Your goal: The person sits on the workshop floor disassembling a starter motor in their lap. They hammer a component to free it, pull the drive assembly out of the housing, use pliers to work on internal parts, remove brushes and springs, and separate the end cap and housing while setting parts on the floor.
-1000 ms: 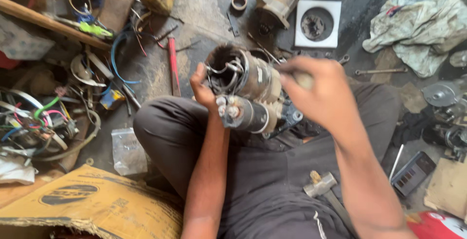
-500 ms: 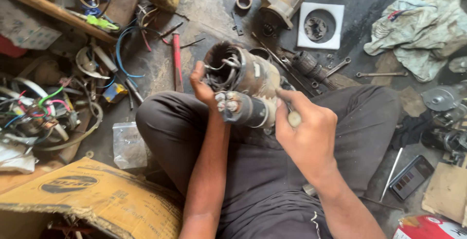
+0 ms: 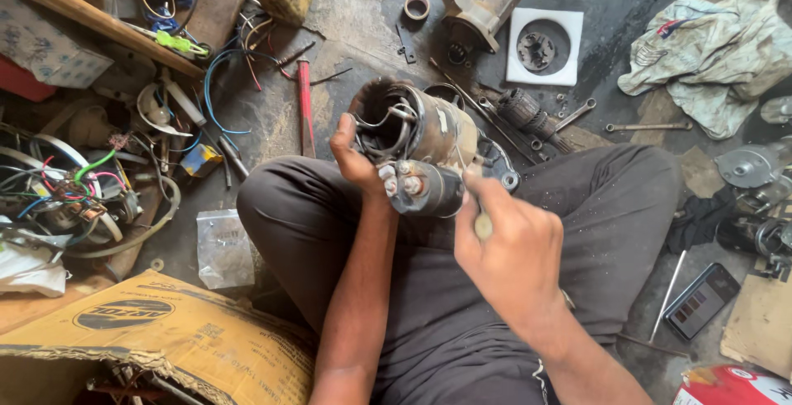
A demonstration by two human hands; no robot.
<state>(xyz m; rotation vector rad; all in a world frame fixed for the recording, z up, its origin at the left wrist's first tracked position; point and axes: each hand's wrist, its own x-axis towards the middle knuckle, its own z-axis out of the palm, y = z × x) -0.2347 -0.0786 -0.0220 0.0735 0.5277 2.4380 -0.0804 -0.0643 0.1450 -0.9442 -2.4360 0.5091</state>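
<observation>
Oily workshop floor (image 3: 346, 25), parts everywhere. Starter motor (image 3: 417, 137) held over lap: left hand (image 3: 356, 157) clamped on its housing, right hand (image 3: 503, 248) gripping a screwdriver (image 3: 481, 222) at the solenoid (image 3: 425, 188). Looks like fastener work; next needs steady alignment.

Light: even, soft daylight, moderately bright.
Shadows: faint, under the bent legs.
Blur: the right hand (image 3: 510, 250) was slightly motion-smeared.
Edges: mild wide-angle stretching.

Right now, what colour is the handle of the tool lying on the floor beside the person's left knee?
Red, in the head view: the screwdriver.
</observation>
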